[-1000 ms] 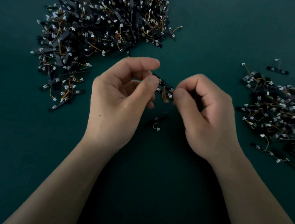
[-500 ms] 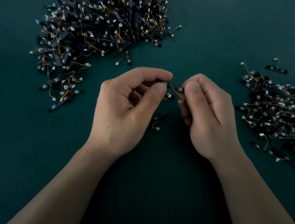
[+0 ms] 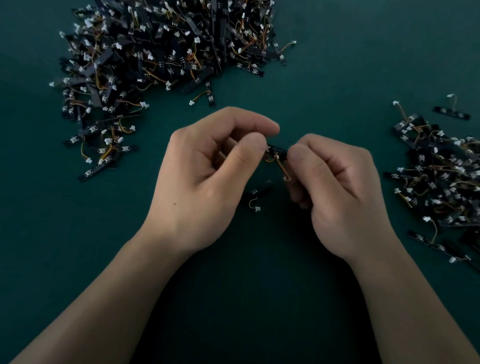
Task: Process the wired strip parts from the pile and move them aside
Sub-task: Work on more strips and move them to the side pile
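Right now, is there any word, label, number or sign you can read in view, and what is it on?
No text is readable anywhere.
On the small black wired strip pinched between the left hand and right hand: no legible print.
On the large pile of black wired strips, upper left, and the smaller pile of black wired strips, right: any markings are too small and blurred.
On the dark green table surface: no text.

The left hand (image 3: 201,184) (small dark mole (image 3: 174,204) on its back), right hand (image 3: 344,195) and forearms (image 3: 115,292) are bare.
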Demonstrator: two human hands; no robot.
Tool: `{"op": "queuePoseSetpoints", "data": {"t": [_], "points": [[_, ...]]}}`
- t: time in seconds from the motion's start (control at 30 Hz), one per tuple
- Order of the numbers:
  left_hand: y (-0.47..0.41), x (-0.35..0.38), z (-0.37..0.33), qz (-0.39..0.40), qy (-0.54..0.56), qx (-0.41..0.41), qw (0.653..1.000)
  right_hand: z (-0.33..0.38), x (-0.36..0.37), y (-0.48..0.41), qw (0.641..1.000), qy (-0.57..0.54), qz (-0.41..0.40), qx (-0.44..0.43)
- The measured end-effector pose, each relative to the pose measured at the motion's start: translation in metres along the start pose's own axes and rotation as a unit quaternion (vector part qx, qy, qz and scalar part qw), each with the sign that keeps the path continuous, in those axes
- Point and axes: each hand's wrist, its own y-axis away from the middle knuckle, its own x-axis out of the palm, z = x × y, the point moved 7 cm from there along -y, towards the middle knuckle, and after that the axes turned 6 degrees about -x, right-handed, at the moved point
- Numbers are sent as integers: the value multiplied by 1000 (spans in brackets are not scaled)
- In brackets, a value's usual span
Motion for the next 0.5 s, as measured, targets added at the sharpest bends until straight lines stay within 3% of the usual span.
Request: {"op": "queuePoseSetpoints", "data": {"t": [0.17,0.5], "points": [[-1,7,6,31,-54,-43,997,4,-1,1,1000,-7,-5,-17],[-2,9,3,47,-36,-47,997,4,-2,1,1000,-5,-15,-23]]}}
